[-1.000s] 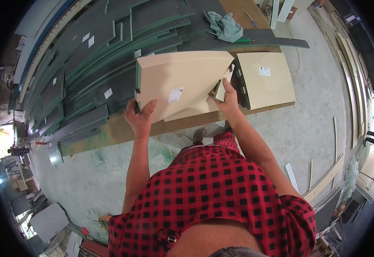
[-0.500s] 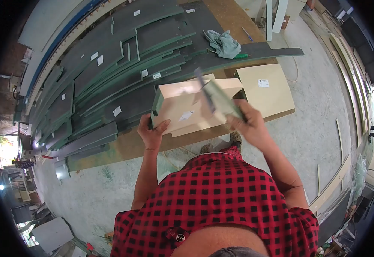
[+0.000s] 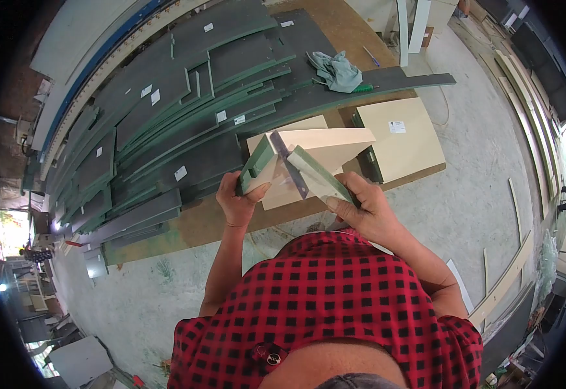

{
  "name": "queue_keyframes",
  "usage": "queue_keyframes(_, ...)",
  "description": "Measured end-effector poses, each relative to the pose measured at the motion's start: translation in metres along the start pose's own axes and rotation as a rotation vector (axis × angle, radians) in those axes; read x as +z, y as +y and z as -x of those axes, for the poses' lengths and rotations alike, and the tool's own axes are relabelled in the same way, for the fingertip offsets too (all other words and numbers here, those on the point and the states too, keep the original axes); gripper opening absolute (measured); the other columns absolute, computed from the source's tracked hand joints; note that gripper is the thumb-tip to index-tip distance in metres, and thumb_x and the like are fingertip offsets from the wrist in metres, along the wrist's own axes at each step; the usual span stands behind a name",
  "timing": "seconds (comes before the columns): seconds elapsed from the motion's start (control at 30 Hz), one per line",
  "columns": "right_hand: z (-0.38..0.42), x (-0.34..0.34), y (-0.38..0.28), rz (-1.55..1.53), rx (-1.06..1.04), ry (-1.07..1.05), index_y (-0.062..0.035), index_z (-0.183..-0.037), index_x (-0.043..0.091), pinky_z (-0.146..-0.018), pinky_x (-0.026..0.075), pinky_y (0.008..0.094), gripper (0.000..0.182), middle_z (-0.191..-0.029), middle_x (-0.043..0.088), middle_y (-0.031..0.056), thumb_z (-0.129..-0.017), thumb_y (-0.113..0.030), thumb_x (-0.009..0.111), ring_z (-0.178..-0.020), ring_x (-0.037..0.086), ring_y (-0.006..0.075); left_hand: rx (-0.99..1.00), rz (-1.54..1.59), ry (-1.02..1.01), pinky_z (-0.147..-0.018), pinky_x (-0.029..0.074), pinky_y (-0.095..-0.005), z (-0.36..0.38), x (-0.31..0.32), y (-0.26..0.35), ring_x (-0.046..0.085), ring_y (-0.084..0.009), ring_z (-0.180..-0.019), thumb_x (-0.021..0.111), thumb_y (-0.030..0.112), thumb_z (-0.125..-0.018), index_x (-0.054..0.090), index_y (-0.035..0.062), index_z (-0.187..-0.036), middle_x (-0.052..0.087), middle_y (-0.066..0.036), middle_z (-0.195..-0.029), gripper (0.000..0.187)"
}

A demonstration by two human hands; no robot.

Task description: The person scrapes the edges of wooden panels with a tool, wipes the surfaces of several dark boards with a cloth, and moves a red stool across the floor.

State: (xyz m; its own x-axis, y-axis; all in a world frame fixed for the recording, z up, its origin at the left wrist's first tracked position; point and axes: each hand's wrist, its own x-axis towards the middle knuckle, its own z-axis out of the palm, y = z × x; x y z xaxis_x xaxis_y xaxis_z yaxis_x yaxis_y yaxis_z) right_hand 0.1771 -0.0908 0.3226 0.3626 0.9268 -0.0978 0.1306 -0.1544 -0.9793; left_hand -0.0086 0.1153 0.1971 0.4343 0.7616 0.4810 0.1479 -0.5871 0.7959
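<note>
My left hand (image 3: 239,196) is closed on the near left corner of a cream panel (image 3: 331,152), whose left edge is green with a notch cut into it. The panel stands tilted up above the bench. In my right hand (image 3: 366,206) is a flat T-shaped tool (image 3: 325,177), with a pale green-edged handle and a dark blade-like strip across its far end. That strip overlaps the panel close to its green edge. Another cream panel (image 3: 276,202) lies beneath, partly hidden by the held one.
To the right lies a labelled cream panel (image 3: 419,139). Several dark green-edged boards (image 3: 159,117) cover the bench's left side. Behind are a grey-green cloth (image 3: 340,70), a green-handled tool (image 3: 364,88) and a pen (image 3: 371,56). The brown bench (image 3: 215,223) ends near my body.
The held panel has been tipped up and turned, showing more of its green edge. My right hand has moved slightly left and down with the tool, which is less blurred now.
</note>
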Motion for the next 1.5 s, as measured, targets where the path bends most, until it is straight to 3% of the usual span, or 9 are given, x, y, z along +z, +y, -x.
queue_keyframes(0.2, 0.002, 0.001, 0.03, -0.341, 0.148, 0.046, 0.0018, -0.106, 0.052, -0.058, 0.05, 0.0244, 0.027, -0.075, 0.056, 0.0042, -0.09, -0.018, 0.057, -0.065, 0.055, 0.0083, -0.053, 0.021, 0.011, -0.059, 0.041, -0.0262, 0.007, -0.004, -0.002, 0.05, -0.0123, -0.066, 0.084, 0.021, -0.057, 0.061, 0.0032, -0.084, 0.054, -0.002, -0.074, 0.04)
queue_keyframes(0.53, 0.001, 0.011, 0.03, -0.278, 0.023, 0.009, 0.0017, -0.103, 0.053, -0.056, 0.049, 0.0241, 0.026, -0.076, 0.055, 0.0039, -0.088, -0.018, 0.058, -0.063, 0.053, 0.0083, -0.044, 0.06, 0.002, -0.06, 0.041, -0.025, 0.009, -0.006, -0.006, 0.05, -0.0098, -0.067, 0.085, 0.018, -0.058, 0.06, 0.0037, -0.087, 0.054, 0.0, -0.075, 0.04)
queue_keyframes(0.7, 0.005, -0.024, 0.071, -0.311, 0.242, 0.174, 0.0007, -0.096, 0.053, -0.052, 0.048, 0.0247, 0.022, -0.073, 0.055, 0.0046, -0.087, -0.018, 0.06, -0.06, 0.056, 0.0108, -0.11, 0.085, 0.007, -0.061, 0.041, -0.0236, 0.012, -0.008, -0.007, 0.049, -0.0084, -0.069, 0.084, 0.017, -0.06, 0.059, 0.0024, -0.087, 0.053, 0.001, -0.076, 0.039)
queue_keyframes(0.8, 0.005, -0.037, 0.09, -0.416, 0.281, 0.297, 0.0001, -0.102, 0.055, -0.049, 0.045, 0.0233, 0.025, -0.069, 0.057, 0.0036, -0.087, -0.019, 0.059, -0.053, 0.055, 0.0101, -0.15, 0.128, 0.0, -0.062, 0.042, -0.0229, 0.013, -0.01, -0.011, 0.049, -0.0076, -0.07, 0.083, 0.015, -0.061, 0.059, 0.0021, -0.087, 0.054, 0.002, -0.078, 0.038)
queue_keyframes(0.93, 0.002, -0.03, 0.086, -0.353, 0.248, 0.345, -0.0003, -0.102, 0.055, -0.049, 0.045, 0.0234, 0.024, -0.07, 0.057, 0.0034, -0.087, -0.019, 0.06, -0.054, 0.055, 0.0096, -0.256, 0.233, -0.003, -0.063, 0.042, -0.022, 0.013, -0.01, -0.01, 0.049, -0.007, -0.071, 0.082, 0.014, -0.063, 0.058, 0.002, -0.089, 0.056, 0.001, -0.08, 0.037)
queue_keyframes(1.1, 0.001, -0.01, 0.06, -0.117, 0.036, 0.154, 0.0005, -0.106, 0.055, -0.051, 0.047, 0.0234, 0.026, -0.071, 0.056, 0.0031, -0.087, -0.017, 0.06, -0.057, 0.055, 0.009, -0.259, 0.256, 0.012, -0.062, 0.043, -0.0217, 0.009, -0.01, -0.013, 0.049, -0.0069, -0.07, 0.082, 0.016, -0.064, 0.057, 0.0019, -0.088, 0.057, 0.001, -0.079, 0.038)
queue_keyframes(1.27, -0.006, -0.042, 0.103, -0.3, 0.236, 0.318, -0.0002, -0.089, 0.055, -0.047, 0.041, 0.0238, 0.018, -0.066, 0.053, 0.0029, -0.086, -0.017, 0.06, -0.055, 0.052, 0.0084, -0.199, 0.282, 0.059, -0.062, 0.043, -0.022, 0.009, -0.008, -0.016, 0.049, -0.0069, -0.069, 0.083, 0.02, -0.065, 0.056, 0.0017, -0.086, 0.057, 0.0, -0.079, 0.039)
queue_keyframes(1.43, -0.007, -0.048, 0.101, -0.339, 0.278, 0.387, 0.0005, -0.088, 0.055, -0.048, 0.041, 0.024, 0.019, -0.066, 0.053, 0.0018, -0.085, -0.018, 0.061, -0.056, 0.052, 0.008, -0.21, 0.199, -0.033, -0.07, 0.043, -0.0225, 0.011, -0.015, -0.018, 0.053, -0.0083, -0.078, 0.079, 0.021, -0.07, 0.057, 0.0011, -0.096, 0.059, 0.0, -0.088, 0.039)
queue_keyframes(1.5, -0.008, -0.035, 0.1, -0.175, 0.204, 0.327, 0.0014, -0.091, 0.056, -0.051, 0.043, 0.0242, 0.02, -0.067, 0.052, 0.0017, -0.085, -0.017, 0.061, -0.057, 0.052, 0.008, -0.204, 0.219, 0.007, -0.065, 0.043, -0.0225, 0.008, -0.011, -0.017, 0.052, -0.0078, -0.073, 0.08, 0.02, -0.068, 0.057, 0.0014, -0.091, 0.058, -0.001, -0.083, 0.038)
